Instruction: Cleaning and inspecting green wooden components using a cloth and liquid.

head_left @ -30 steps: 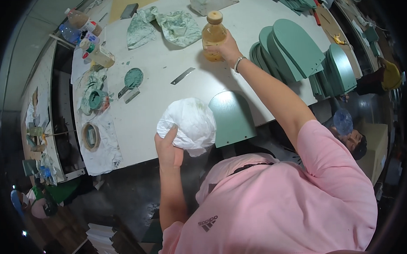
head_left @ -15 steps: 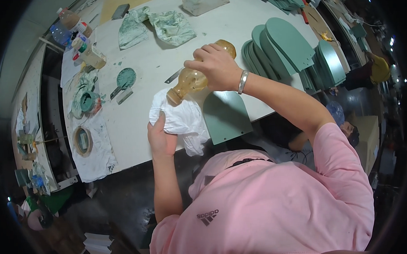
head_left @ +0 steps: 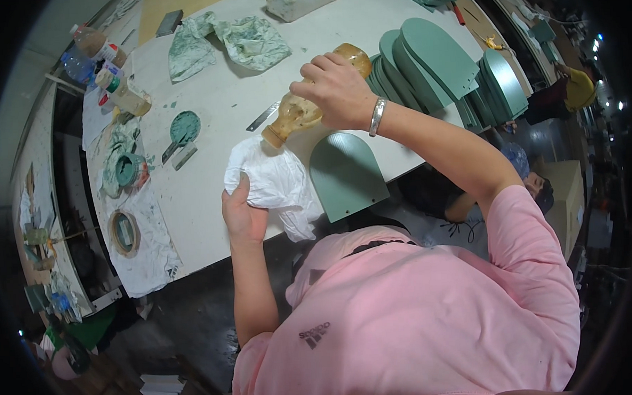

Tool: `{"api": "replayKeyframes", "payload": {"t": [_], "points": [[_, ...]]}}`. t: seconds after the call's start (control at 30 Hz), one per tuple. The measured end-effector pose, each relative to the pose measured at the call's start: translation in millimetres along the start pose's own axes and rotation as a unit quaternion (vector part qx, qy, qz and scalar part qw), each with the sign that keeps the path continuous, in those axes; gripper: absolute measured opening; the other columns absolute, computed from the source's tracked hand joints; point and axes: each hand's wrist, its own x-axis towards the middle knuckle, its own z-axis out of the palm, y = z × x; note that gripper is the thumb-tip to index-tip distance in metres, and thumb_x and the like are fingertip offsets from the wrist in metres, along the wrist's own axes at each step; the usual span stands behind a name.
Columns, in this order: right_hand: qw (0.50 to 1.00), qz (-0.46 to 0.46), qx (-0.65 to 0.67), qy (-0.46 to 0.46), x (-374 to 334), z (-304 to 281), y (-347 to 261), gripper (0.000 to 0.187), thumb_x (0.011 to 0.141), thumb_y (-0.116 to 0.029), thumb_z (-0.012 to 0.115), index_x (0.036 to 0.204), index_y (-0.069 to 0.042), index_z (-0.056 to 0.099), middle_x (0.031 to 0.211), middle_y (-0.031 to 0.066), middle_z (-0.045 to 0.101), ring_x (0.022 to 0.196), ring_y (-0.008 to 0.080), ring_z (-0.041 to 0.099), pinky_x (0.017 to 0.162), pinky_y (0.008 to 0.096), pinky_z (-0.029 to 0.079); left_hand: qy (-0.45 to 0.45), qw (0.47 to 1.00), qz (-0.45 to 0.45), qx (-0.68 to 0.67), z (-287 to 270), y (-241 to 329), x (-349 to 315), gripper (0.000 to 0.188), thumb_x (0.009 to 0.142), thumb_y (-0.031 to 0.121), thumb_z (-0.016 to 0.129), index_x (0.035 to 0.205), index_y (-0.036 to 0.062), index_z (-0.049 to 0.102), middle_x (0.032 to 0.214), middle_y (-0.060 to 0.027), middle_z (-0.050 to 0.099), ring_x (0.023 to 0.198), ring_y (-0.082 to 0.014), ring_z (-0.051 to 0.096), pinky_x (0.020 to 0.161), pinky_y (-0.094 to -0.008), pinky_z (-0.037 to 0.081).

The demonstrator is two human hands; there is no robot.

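The left hand (head_left: 243,215) is closest to the person. Its fingers are curled tight around a bunched white cloth (head_left: 272,181). The cloth sits at the near edge of the table (head_left: 222,110), and part of it hangs over the edge.

Just above the cloth is a bottle (head_left: 311,100). It is clear and has yellow-brown stuff inside. The right hand (head_left: 337,92) is wrapped around the middle of the bottle and grips it. The bottle is tipped over, with its cap end pointing down at the cloth. The cap end is right at the top of the cloth. I cannot tell if anything is coming out. There is a silver band (head_left: 376,117) on the right wrist.

Right beside the cloth lies a green board (head_left: 346,174) with a round top. It sticks out a bit over the table edge.

To the left are a tape roll (head_left: 124,233) on a stained sheet, a small green tub (head_left: 128,169), and a round green lid (head_left: 185,127). A thin metal strip (head_left: 263,116) lies near the bottle.

Farther back, more green boards (head_left: 440,61) are stacked in a row on the right. Crumpled green-stained rags (head_left: 230,42) lie at the far side, and some bottles (head_left: 110,72) stand at the far left corner.
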Motion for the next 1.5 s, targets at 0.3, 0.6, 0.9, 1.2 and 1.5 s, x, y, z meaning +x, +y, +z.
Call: {"api": "replayKeyframes", "payload": {"t": [0.3,0.6,0.9,1.2,1.5], "points": [[0.979,0.101,0.171,0.045,12.7,33.6,-1.4,0.037,0.061,-0.011,0.071,0.098,-0.014,0.067,0.092,0.0103,0.062,0.090,0.0308,0.059,0.079,0.0387,0.047,0.022,1.000,0.006,0.006,0.7,13.0,-10.5,0.044,0.097,0.008,0.045,0.139,-0.0032,0.037,0.138,-0.0176,0.048,0.126,-0.0317,0.048,0.108,-0.0478,0.037],[0.697,0.353,0.593,0.195,42.9,112.7,49.7,0.081,0.053,-0.014,0.090,0.125,-0.004,0.054,0.115,0.0090,0.063,0.110,0.0207,0.059,0.098,0.0337,0.046,0.049,0.997,0.048,0.039,-5.7,32.3,-35.1,0.042,0.095,0.002,0.043,0.135,-0.0090,0.038,0.135,-0.0206,0.049,0.124,-0.0316,0.050,0.106,-0.0462,0.039],[0.842,0.390,0.358,0.105,-50.3,62.9,40.7,0.044,0.068,-0.025,0.079,0.100,-0.001,0.060,0.097,0.0165,0.065,0.086,0.0264,0.063,0.078,0.0355,0.051,-0.017,0.986,0.019,0.163,14.2,10.5,-24.9,0.038,0.094,0.003,0.048,0.131,-0.0090,0.045,0.125,-0.0177,0.056,0.114,-0.0263,0.057,0.100,-0.0396,0.044],[0.465,0.669,0.569,-0.114,-245.4,17.8,-93.4,0.048,0.087,-0.044,0.065,0.071,0.001,0.061,0.062,0.0074,0.060,0.052,0.0142,0.062,0.048,0.0255,0.050,-0.102,0.862,0.035,0.495,59.8,-78.7,-5.0,0.036,0.090,0.006,0.053,0.124,-0.0047,0.056,0.118,-0.0146,0.062,0.111,-0.0211,0.058,0.096,-0.0338,0.043],[0.383,0.583,0.714,-0.053,-249.6,47.4,-89.2,0.030,0.095,-0.024,0.055,0.084,0.004,0.058,0.067,0.0124,0.062,0.052,0.0201,0.064,0.046,0.0280,0.051,-0.260,0.510,0.228,0.787,75.9,-157.3,44.3,0.058,0.075,-0.008,0.044,0.132,0.0019,0.051,0.141,-0.0182,0.047,0.134,-0.0333,0.039,0.113,-0.0501,0.023]]}}
